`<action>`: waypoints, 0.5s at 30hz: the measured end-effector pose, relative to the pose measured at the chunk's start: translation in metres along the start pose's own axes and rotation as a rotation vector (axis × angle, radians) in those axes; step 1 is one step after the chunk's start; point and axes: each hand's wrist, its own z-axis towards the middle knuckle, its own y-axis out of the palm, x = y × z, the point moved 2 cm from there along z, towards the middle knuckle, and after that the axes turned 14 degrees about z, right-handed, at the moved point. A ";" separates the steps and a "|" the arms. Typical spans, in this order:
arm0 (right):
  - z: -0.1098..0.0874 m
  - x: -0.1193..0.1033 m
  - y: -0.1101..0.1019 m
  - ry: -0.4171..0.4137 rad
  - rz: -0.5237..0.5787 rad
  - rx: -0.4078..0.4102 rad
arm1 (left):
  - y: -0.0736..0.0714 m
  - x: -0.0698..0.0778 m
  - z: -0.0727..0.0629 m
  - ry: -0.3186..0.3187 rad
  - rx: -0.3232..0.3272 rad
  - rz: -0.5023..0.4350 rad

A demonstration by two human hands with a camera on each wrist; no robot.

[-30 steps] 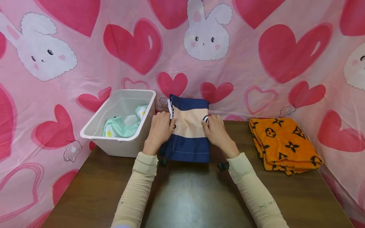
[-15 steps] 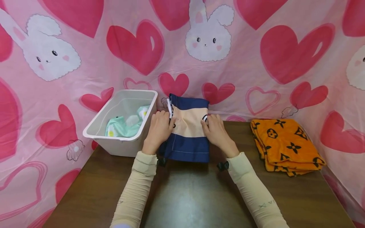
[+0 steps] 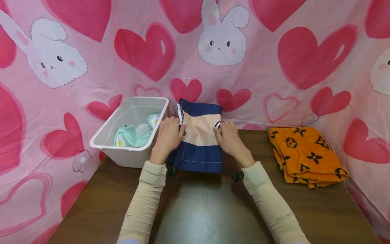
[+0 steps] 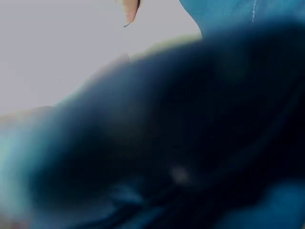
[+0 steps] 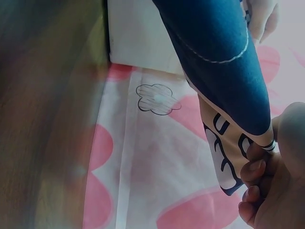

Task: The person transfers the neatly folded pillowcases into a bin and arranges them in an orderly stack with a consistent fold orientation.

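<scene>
In the head view, a folded navy cloth with a wide beige band and black-and-white print (image 3: 202, 130) is held up over the table. My left hand (image 3: 168, 138) grips its left edge, thumb on the near face. At the opposite edge, my right hand (image 3: 233, 140) pinches the beige band. The right wrist view shows the fingers of the right hand (image 5: 281, 183) curled on the cloth's edge (image 5: 224, 71), with printed black lines on its underside. A dark blur fills much of the left wrist view; blue cloth (image 4: 228, 14) shows at its top.
A white plastic bin (image 3: 122, 154) stands left of the hands, with a mint-green cloth (image 3: 134, 136) inside. On the right lies a folded orange blanket with black motifs (image 3: 307, 156). Behind the brown wooden table (image 3: 195, 210) hangs a pink heart-and-rabbit curtain (image 3: 259, 78).
Both hands keep their hold on the cloth. The cloth and hands have shifted slightly left and up in the head view.
</scene>
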 end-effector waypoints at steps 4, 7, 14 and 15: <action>0.001 -0.002 0.000 -0.033 0.007 0.026 | -0.003 0.000 0.000 0.002 0.013 -0.003; 0.002 -0.004 0.000 -0.052 0.015 0.043 | -0.006 0.000 0.001 0.007 0.018 0.000; 0.003 -0.006 0.003 -0.084 0.029 0.058 | -0.009 -0.003 0.001 0.021 0.027 0.029; 0.003 -0.006 0.003 -0.088 0.030 0.063 | -0.010 -0.004 0.001 0.023 0.030 0.031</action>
